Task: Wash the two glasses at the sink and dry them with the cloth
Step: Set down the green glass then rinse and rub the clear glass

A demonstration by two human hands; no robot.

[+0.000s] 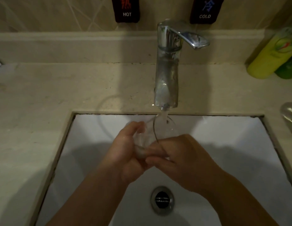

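Both hands are over the white sink (239, 144), in the middle of the basin, and they hold one clear glass (147, 136) together. The left hand (125, 154) is wrapped around the base end of the glass, and the right hand (182, 157) grips it from the other side, its fingers closed on the wall near the rim. The glass is tilted, with its open mouth turned up toward the faucet (166, 62), and the water stream (164, 115) falls onto its rim.

The basin has free room on both sides of the hands and toward the drain (162, 199), which lies near the wrists. The spout ends close above the glass, so upward there is little room. A second clear glass (107, 108) seems to stand at the back left edge of the sink, partly on the counter (44, 95); only its faint outline is visible. At the right back corner a yellow bottle (269, 56) and a green bottle (288, 67) stand touching each other. A metal object (289, 115) is at the right edge, cut off by the frame. On the wall, the labels HOT (127, 14) and COLD (204, 16) are above the faucet
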